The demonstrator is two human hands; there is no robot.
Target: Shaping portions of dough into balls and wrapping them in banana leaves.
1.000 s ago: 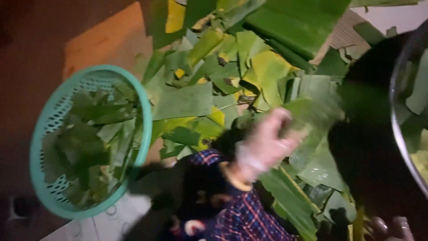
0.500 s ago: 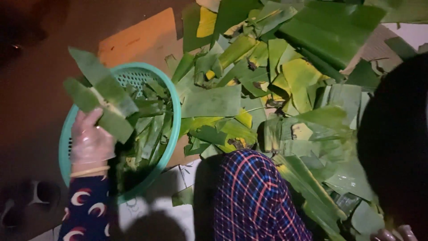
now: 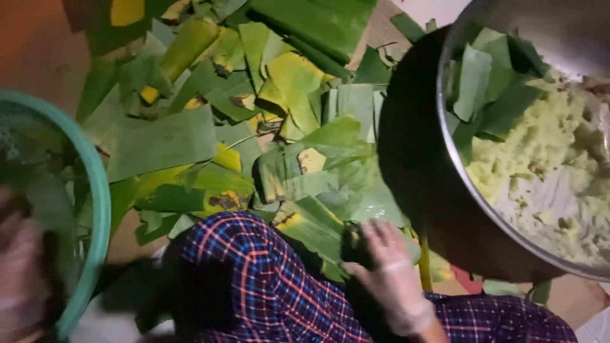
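1. My left hand [image 3: 22, 279] sits at the far left edge, blurred, in a thin clear glove, fingers pointing up over the inside of the teal plastic basket [image 3: 95, 209]. I cannot tell whether it is spread or closed on anything; the leaf pieces in the basket lie just beside it.

2. Between my hands, my knee in blue-and-red plaid trousers [image 3: 254, 279] rises from the bottom edge, and beyond it a heap of cut banana leaves [image 3: 165, 140] covers the floor, green with yellow and brown patches, pointing every way.

3. My right hand [image 3: 387, 267], also gloved, reaches up from the lower middle, wrist low, palm down, fingers loosely curled. Thumb and fingers pinch the near end of one banana leaf strip [image 3: 311, 225]. The strip lies flat on the heap just past my knee, its long axis running from my fingertips up and to the left.

4. At the right, a metal bowl [image 3: 457, 165] tilts toward me, holding pale yellow mash [image 3: 540, 146] with a few leaf pieces along its upper left side.
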